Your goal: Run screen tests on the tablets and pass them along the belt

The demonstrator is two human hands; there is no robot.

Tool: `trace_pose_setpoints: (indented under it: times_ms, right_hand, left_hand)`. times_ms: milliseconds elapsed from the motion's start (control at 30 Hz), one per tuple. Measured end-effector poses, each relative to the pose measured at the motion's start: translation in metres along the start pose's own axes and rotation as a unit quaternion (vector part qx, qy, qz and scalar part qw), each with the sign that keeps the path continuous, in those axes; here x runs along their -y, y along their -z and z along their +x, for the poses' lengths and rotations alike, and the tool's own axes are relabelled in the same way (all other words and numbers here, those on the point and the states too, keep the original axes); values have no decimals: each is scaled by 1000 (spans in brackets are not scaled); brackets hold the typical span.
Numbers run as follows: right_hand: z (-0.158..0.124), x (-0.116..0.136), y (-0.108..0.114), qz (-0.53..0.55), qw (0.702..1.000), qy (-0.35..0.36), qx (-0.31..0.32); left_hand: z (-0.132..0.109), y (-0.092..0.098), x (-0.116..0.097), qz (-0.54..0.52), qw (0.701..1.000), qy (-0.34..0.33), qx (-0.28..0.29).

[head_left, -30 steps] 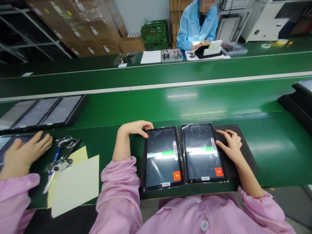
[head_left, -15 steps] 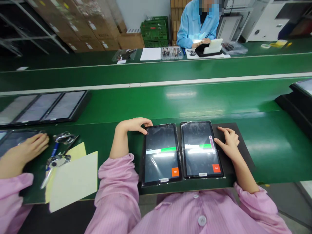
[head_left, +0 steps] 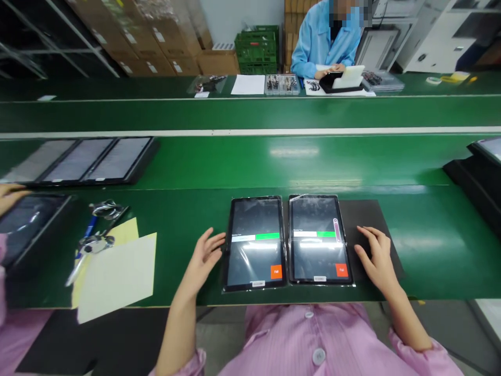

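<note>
Two black tablets lie side by side on a black mat (head_left: 376,219) at the near edge of the green bench. The left tablet (head_left: 255,243) and the right tablet (head_left: 319,240) each show a white and green bar and an orange button. My left hand (head_left: 205,256) rests open beside the left tablet's left edge, fingertips close to its frame. Over on the mat, my right hand (head_left: 376,258) lies open with fingers spread, just right of the right tablet. Neither hand holds anything.
Yellow and cream paper sheets (head_left: 117,274), a blue pen and foil wrappers (head_left: 104,210) lie to the left. A co-worker's hand (head_left: 10,192) touches another tablet (head_left: 27,222) at far left. Tablets (head_left: 84,159) rest on the conveyor. A person in blue (head_left: 326,44) works opposite.
My left hand left the left tablet's top corner and drew back to its left side. My right hand slid down off the right tablet's edge onto the mat. The co-worker's hand moved left.
</note>
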State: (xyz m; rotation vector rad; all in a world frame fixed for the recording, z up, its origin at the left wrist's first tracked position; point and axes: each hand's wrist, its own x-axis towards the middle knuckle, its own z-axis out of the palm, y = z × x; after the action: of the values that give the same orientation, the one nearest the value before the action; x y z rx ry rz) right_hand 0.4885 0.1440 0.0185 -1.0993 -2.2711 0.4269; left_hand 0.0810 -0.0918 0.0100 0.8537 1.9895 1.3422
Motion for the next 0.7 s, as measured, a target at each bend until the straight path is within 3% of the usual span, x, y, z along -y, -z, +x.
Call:
trace_pose_setpoints:
  times_ms: [100,200,533,700]
  right_hand:
    - [-1,10,-2,6,998,18,-57]
    - [2,30,-5,3,994,74,-75]
    - [1,84,-7,-11,970,240,37]
    - [-7,92,-16,-40,964,257,60]
  left_hand:
    - [-15,-17,17,-31,998,13,-45]
    - [-15,-24,17,-36,997,22,-58]
    - [-27,-41,22,-48,993,-25,-105]
    - [-31,-47,28,-90,987,-72,-109]
